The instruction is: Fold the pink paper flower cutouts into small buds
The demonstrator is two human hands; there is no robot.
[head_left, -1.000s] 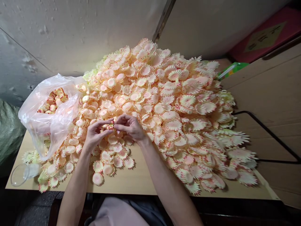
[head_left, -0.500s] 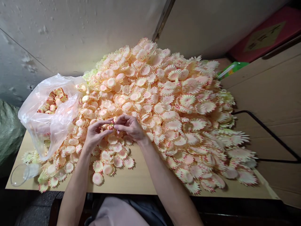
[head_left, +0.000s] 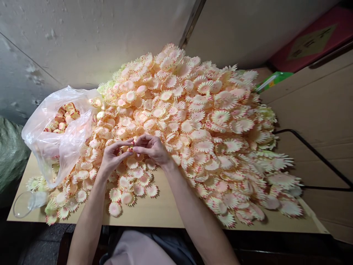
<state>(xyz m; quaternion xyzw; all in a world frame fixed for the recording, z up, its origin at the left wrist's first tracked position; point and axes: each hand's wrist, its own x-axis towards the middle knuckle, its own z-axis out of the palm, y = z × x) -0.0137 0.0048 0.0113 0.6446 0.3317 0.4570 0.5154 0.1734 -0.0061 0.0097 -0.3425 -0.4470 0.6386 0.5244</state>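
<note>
In the head view, my left hand (head_left: 114, 154) and my right hand (head_left: 151, 149) meet fingertip to fingertip over the near side of a big heap of pale, red-tipped flower pieces (head_left: 187, 127). Both pinch one small red-and-cream flower piece (head_left: 131, 148), mostly covered by my fingers. Loose round flower pieces (head_left: 127, 198) lie on the table between my forearms.
A translucent plastic bag (head_left: 66, 147) at the left holds curled flower pieces (head_left: 64, 117). A clear round container (head_left: 23, 205) lies at the table's (head_left: 162, 206) left corner. Cardboard (head_left: 320, 125) with a black bent rod (head_left: 322, 156) stands at the right.
My fingertips have shifted very slightly around the small flower piece. The heap and the bag look the same.
</note>
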